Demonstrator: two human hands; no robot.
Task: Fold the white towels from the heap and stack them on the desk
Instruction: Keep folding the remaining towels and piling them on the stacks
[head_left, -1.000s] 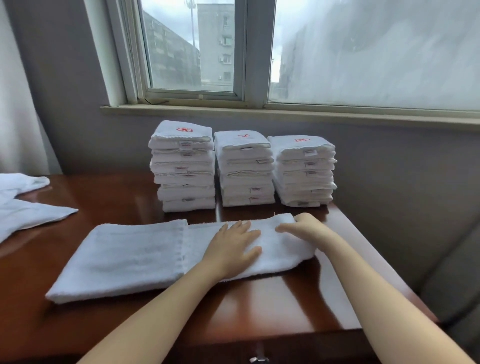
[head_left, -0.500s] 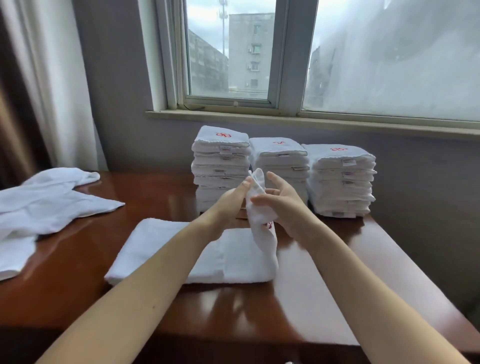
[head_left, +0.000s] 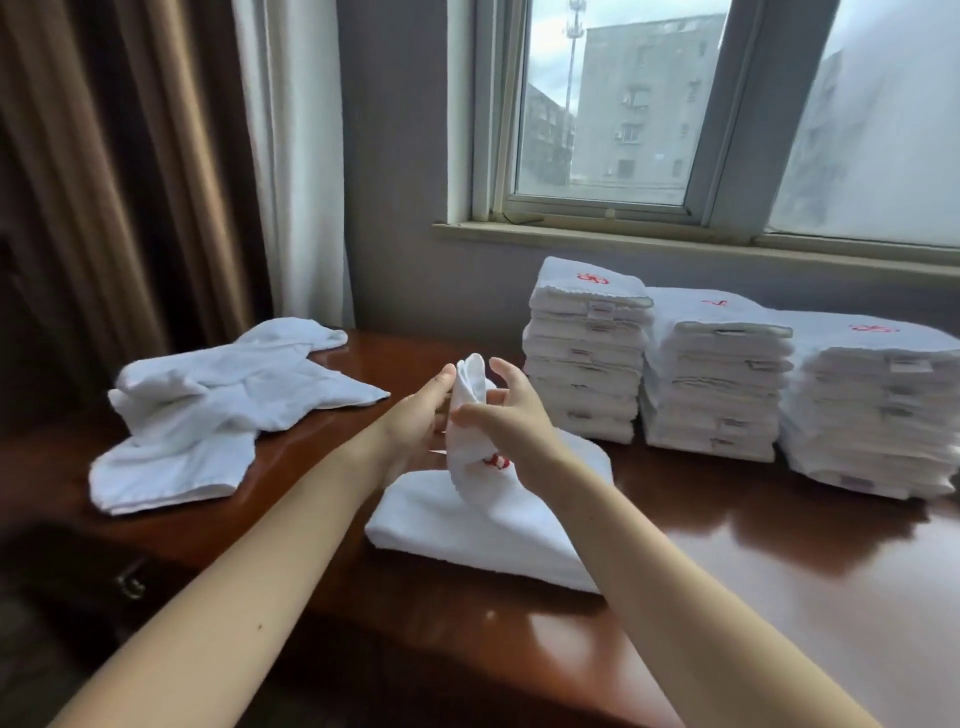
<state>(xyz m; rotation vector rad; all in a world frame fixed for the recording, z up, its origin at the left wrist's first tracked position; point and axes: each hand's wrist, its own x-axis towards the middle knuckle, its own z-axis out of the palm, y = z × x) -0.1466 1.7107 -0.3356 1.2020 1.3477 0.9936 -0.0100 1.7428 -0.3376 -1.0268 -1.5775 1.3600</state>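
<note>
White towel (head_left: 470, 415) held, three stacks (head_left: 587, 358) (head_left: 717, 379) (head_left: 878, 410), one heap (head_left: 218, 405)

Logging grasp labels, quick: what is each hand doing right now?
Left hand: pinching the raised end of the towel.
Right hand: pinching the same raised end, forefinger lifted.

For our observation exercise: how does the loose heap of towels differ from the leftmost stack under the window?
The heap is crumpled and spread low; the leftmost stack is neatly folded and tall. The stack's top towel shows a red emblem; the heap shows none. Both are white towels on the brown desk.
</note>
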